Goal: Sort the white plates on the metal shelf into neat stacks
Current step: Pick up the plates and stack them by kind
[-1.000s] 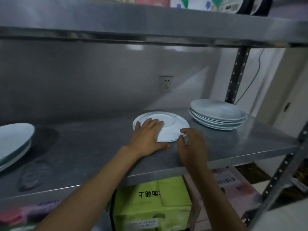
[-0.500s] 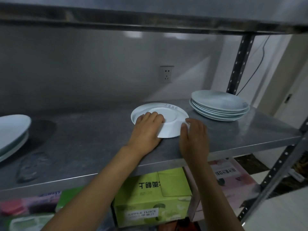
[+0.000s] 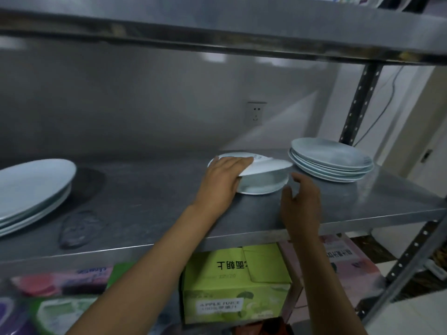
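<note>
An upside-down white plate (image 3: 268, 165) is tilted up off the metal shelf (image 3: 150, 201), its near edge raised. My left hand (image 3: 223, 180) grips its left rim, fingers over the top. Beneath it another white plate (image 3: 262, 184) lies on the shelf. My right hand (image 3: 300, 199) hovers just right of the two plates, fingers apart, holding nothing. A stack of several white plates (image 3: 330, 160) sits at the shelf's right end. A second stack of larger white plates (image 3: 31, 189) sits at the far left.
A metal shelf board (image 3: 217, 25) runs close overhead. A perforated upright post (image 3: 360, 100) stands behind the right stack. A wall socket (image 3: 256, 112) is on the back wall. A green juice carton (image 3: 237, 284) and other boxes sit on the lower level.
My left hand has tipped the upside-down plate up off the shelf, showing another plate below. My right hand has come off the rim and opened.
</note>
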A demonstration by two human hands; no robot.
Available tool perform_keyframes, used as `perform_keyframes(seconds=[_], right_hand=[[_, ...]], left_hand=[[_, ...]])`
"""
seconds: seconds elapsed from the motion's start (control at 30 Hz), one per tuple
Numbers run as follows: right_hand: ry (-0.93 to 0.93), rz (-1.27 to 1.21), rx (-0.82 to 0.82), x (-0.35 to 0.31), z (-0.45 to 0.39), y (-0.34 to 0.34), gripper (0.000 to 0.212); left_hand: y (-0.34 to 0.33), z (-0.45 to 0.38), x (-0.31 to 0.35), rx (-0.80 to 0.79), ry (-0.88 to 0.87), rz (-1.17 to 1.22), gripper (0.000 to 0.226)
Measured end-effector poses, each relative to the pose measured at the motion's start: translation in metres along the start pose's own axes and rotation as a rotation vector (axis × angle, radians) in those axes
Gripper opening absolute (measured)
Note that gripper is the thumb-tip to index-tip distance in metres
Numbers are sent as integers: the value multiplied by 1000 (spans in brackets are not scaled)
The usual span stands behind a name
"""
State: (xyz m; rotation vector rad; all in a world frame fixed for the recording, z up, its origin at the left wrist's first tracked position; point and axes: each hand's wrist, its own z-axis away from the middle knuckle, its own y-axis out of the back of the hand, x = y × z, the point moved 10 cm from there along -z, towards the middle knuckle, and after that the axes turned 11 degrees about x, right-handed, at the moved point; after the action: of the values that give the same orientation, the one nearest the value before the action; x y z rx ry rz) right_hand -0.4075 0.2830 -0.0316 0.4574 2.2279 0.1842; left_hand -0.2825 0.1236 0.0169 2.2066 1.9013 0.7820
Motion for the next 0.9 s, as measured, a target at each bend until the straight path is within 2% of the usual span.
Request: perform_keyframes(seconds=[0.13, 0.23, 0.4, 0.5, 0.57, 0.67, 0.73, 0.8, 0.9], right_hand=[[-73, -128, -36, -17, 5, -4, 30], [-199, -320, -146, -46, 19, -27, 36], [-210, -330, -335, -100, 53, -71, 59], [-134, -397, -364, -137, 68, -90, 54], [-86, -482, -410, -169, 81, -103, 38], [-84, -628, -537, -212, 104, -128, 18], [-122, -706, -636, -236, 121, -147, 18], [-147, -771, -696, -257, 136, -161, 20], [-179, -833, -752, -288, 158, -178, 18]], left_hand=[[50, -3, 1, 282, 134, 210, 37], [89, 3, -13, 448, 304, 320, 29], [154, 26, -46, 650, 581, 433, 15], [198, 41, -66, 761, 656, 430, 16], [229, 52, -78, 837, 707, 419, 16], [267, 66, -94, 899, 789, 440, 16], [294, 76, -101, 923, 814, 395, 15], [321, 83, -108, 892, 849, 258, 10], [368, 93, -123, 750, 903, -76, 12]])
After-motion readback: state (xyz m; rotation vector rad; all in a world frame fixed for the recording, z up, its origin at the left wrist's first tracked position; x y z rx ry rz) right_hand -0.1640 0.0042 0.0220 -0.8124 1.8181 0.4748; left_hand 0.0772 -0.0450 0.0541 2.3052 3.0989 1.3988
